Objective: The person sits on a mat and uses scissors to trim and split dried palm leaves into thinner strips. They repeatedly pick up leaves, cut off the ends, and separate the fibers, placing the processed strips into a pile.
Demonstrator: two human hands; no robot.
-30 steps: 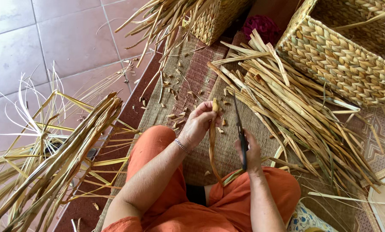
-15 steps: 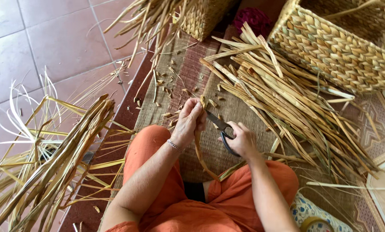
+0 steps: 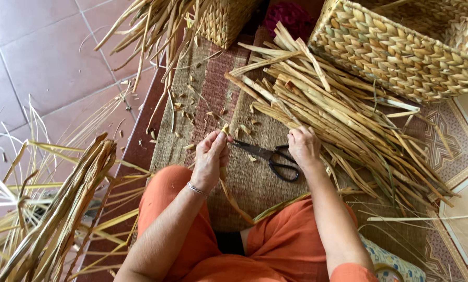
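My left hand (image 3: pixel 210 156) is closed around a dried reed strip (image 3: pixel 233 201). The strip's cut tip pokes up past my fingers and its length curves down over my orange-clad lap. Black-handled scissors (image 3: pixel 273 159) lie on the woven mat (image 3: pixel 202 83) between my hands, with their blades pointing at my left hand. My right hand (image 3: pixel 303 146) is off the scissors. Its fingers rest on the near ends of a big pile of dried reeds (image 3: pixel 338 115), and nothing is clearly gripped in it.
A large woven basket (image 3: pixel 401 57) stands at the upper right, and a smaller one (image 3: pixel 223 21) at the top behind loose reeds. A thick reed bundle (image 3: pixel 61 209) lies on the tiled floor to my left. Trimmed bits (image 3: pixel 184 107) litter the mat.
My right hand has set the scissors down on the mat and moved onto the reed pile. My left hand still holds the reed strip in about the same place.
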